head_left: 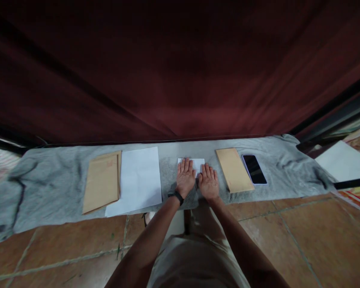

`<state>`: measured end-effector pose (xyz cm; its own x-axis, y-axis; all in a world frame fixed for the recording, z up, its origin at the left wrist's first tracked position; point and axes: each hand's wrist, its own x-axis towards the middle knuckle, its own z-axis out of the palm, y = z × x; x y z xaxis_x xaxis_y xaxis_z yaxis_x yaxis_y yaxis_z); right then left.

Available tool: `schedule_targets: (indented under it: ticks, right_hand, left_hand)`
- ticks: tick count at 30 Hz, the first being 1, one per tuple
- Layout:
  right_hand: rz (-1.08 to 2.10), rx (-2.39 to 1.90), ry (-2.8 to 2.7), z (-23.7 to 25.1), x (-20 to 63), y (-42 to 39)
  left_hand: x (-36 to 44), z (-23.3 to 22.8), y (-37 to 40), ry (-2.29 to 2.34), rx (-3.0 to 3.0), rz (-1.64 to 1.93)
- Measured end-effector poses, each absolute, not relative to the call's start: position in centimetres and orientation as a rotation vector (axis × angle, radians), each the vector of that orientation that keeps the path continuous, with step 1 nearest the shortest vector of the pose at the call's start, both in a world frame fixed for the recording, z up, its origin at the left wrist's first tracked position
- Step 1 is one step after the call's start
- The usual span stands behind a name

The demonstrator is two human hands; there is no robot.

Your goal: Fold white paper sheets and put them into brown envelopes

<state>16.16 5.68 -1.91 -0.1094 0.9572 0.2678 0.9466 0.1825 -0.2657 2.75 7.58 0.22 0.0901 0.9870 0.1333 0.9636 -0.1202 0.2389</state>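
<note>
A small white paper (199,164), which looks folded, lies on the grey cloth in front of me. My left hand (185,178), with a black band at the wrist, rests flat on its left part, fingers stretched out. Flat at the paper's right edge lies my right hand (209,181), its fingers also straight. The two thumbs come close to each other. Part of the paper is hidden under the hands. To the right is a brown envelope (234,170). On the left are white paper sheets (141,180) and a stack of brown envelopes (102,182).
A phone (255,169) lies right of the single envelope. The grey cloth (63,172) covers a long narrow surface. Behind it hangs a dark red fabric (180,80). Tiled floor (267,232) shows in front. At far right is a white sheet (345,160) beside a dark bar.
</note>
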Motion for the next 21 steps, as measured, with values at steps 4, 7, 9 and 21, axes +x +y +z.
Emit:
schedule_targets:
  ticks: [4, 7, 9, 21]
  right_hand:
    - [0.031, -1.779, -2.075, -2.0, 16.2, 5.6]
    - [0.045, -1.776, -2.065, -1.9, 16.2, 5.6]
    - [0.062, -1.770, -2.056, -1.8, 16.3, 5.6]
    - [0.186, -1.503, -2.313, -0.9, 16.6, 5.6]
  left_hand:
    - [1.8, -0.5, 7.9, 2.045, 2.245, 0.404]
    - [0.3, -0.8, 6.9, 2.038, 2.257, 0.421]
    - [-0.5, -0.8, 5.8, 2.005, 2.293, 0.425]
    - [-0.8, 0.0, 5.2, 1.690, 2.556, 0.070]
